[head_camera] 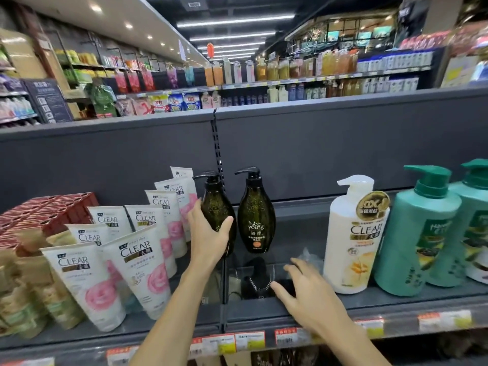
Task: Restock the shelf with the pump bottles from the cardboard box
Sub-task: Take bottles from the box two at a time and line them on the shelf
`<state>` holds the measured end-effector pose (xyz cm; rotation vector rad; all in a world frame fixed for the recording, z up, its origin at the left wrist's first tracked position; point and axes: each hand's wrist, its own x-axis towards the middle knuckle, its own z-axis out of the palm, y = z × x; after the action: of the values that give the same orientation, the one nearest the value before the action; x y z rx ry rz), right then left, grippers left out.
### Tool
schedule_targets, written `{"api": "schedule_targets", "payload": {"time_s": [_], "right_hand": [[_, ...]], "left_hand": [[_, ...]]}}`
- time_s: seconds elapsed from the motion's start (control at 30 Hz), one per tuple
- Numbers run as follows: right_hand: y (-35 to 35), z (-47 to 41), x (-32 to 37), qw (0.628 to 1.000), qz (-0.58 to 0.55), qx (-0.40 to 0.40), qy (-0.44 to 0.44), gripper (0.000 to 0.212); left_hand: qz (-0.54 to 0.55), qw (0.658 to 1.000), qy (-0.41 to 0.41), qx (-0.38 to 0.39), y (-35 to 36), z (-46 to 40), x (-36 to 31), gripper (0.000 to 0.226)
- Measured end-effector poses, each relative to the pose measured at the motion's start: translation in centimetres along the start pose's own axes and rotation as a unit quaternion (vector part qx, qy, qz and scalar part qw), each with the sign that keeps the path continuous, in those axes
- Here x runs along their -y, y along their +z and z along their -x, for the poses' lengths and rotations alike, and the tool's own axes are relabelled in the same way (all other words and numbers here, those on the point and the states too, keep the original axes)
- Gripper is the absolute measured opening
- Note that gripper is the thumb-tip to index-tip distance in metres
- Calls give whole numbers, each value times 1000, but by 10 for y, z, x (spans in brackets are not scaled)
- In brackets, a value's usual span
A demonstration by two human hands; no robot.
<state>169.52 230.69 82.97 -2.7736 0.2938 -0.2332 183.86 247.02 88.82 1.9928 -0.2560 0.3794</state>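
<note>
Two dark green pump bottles stand upright at the back of the grey shelf [303, 313]. My left hand [208, 233] is wrapped around the left bottle [215, 204]. The right bottle [256, 220], labelled "see young", stands free just beside it. Lower and nearer, my right hand [309, 291] reaches onto the shelf with fingers spread, touching a dark object [257, 281] that is partly hidden and hard to make out. The cardboard box is out of view.
White "CLEAR" tubes [142, 262] fill the shelf to the left, with red boxes [47, 215] behind them. A white "CLEAR" pump bottle [353, 239] and teal pump bottles [420, 233] stand to the right. A slotted upright [217, 149] runs behind the dark bottles.
</note>
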Motion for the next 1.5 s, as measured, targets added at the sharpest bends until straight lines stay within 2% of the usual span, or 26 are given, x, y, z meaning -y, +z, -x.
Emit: {"api": "schedule_targets", "payload": {"time_s": [0.1,0.2,0.27,0.37,0.43,0.5,0.63,0.73,0.8,0.93,1.03,1.13,1.23,1.37,1.43,1.5], "right_hand": [[1,-1,-1,1000,-4,-11,-6,63],[-1,1,1,998,-43,-33,-21,56],[-6,2,9,994,-82,-57,-41,48],[-18,4,42,976,-155,-97,-117,33],[-23,7,77,956,-204,-96,-187,28],[-24,15,121,931,-252,-74,-252,29],[-2,43,225,883,-294,22,-366,35],[36,79,309,843,-283,120,-441,30],[74,110,360,818,-258,176,-483,27],[164,182,440,785,-186,270,-525,30],[232,223,472,773,-122,327,-529,29],[303,250,492,758,-69,363,-537,29],[380,263,509,744,-27,385,-545,32],[492,265,531,723,23,389,-570,40],[558,260,537,710,58,395,-581,40],[622,255,538,694,92,415,-581,40]], "left_hand": [[-34,999,9,2,3,2,5,94],[-112,991,71,-34,0,18,5,92],[-157,977,132,-63,-5,40,2,76],[-186,955,223,-64,-27,79,2,35],[-197,947,243,-69,-58,104,6,22],[-205,946,224,-112,-104,125,10,19],[-242,932,136,-232,-215,174,34,23],[-266,907,0,-327,-296,235,72,22],[-280,887,-107,-351,-342,286,105,18],[-277,840,-306,-351,-411,388,169,19],[-253,813,-391,-350,-438,443,217,29],[-273,786,-446,-329,-447,477,271,46],[-274,772,-483,-310,-446,493,333,41],[-314,758,-520,-237,-431,504,430,53],[-306,754,-541,-214,-417,513,485,44],[-242,747,-587,-199,-396,524,540,33]]}}
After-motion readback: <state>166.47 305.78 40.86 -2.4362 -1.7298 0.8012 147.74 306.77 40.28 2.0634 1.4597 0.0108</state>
